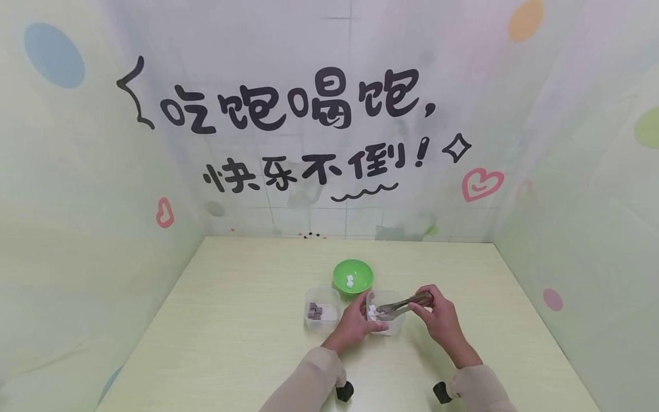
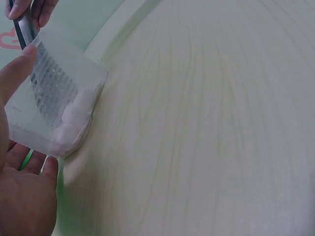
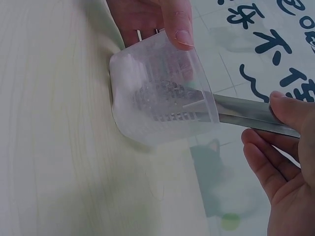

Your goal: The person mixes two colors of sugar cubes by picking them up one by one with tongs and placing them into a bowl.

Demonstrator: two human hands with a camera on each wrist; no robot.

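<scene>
My left hand point(image 1: 352, 325) grips a clear plastic container point(image 1: 393, 328) from its left side, thumb at the front and fingers round the far side. My right hand point(image 1: 441, 320) holds metal tongs point(image 1: 419, 298), whose tips reach down into that container. White cubes point(image 1: 372, 309) lie inside, close to the tong tips. Through the cloudy wall in the right wrist view, the ridged tong ends point(image 3: 170, 101) are beside a white mass; whether they pinch a cube I cannot tell. Behind the container is a green bowl point(image 1: 360, 270) with a few white cubes in it.
Left of my left hand stands a second clear container point(image 1: 332, 312) holding several brown cubes point(image 1: 315, 312). All of it rests on a pale wood-grain table point(image 1: 231, 320). Printed fabric walls point(image 1: 247, 217) with black lettering enclose the back and sides.
</scene>
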